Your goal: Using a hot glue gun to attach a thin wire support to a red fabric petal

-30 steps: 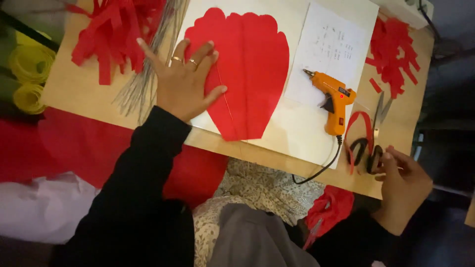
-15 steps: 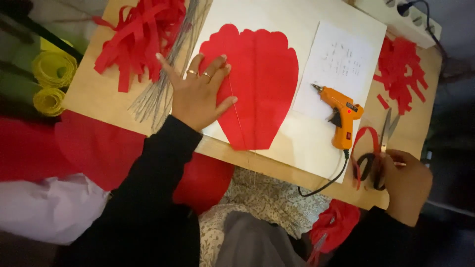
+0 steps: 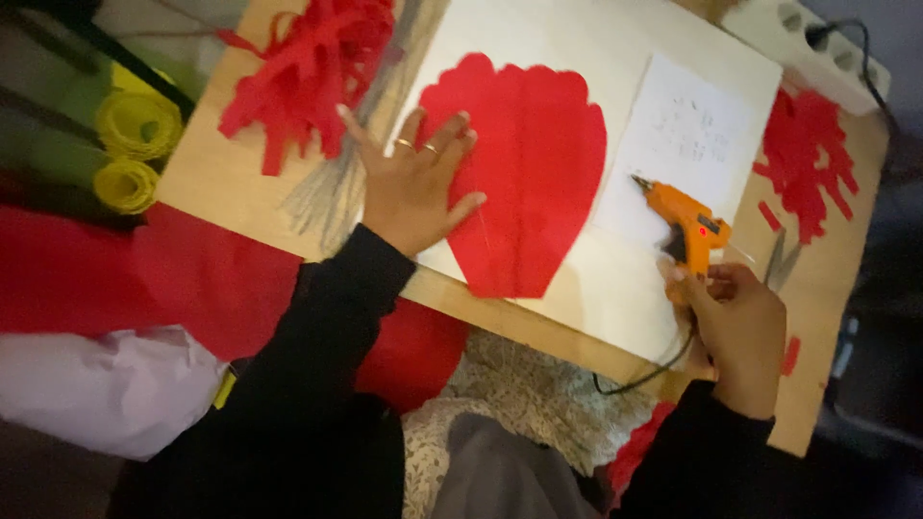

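On the tabletop point(image 3: 240, 183) in front of me, my left hand point(image 3: 413, 187) lies flat with its fingers spread, palm down on the left edge of a big red paper cutout point(image 3: 524, 173) shaped like a scalloped petal. The cutout rests on a large white sheet point(image 3: 596, 58) that covers the middle of the wooden surface, and a smaller white slip with faint writing point(image 3: 687, 135) lies on that sheet just to the cutout's right. Two rings show on the fingers of the left hand. My right hand point(image 3: 735, 327) is at the near right edge, its grip closed around the handle of an orange glue gun point(image 3: 685, 223); the nozzle points up and left toward the slip, and a dark cord point(image 3: 644, 375) hangs from the gun over the table edge. Beside my left hand, on its far left, sits a heap of red paper strips point(image 3: 303, 67) with a bundle of thin grey wires point(image 3: 332, 192) lying under and beside it. More red scraps point(image 3: 808, 159) lie at the far right, well apart from the cutout. Two yellow paper rolls point(image 3: 135, 144) sit off the left edge, and red cloth or paper point(image 3: 163, 279) spreads below the table's near side
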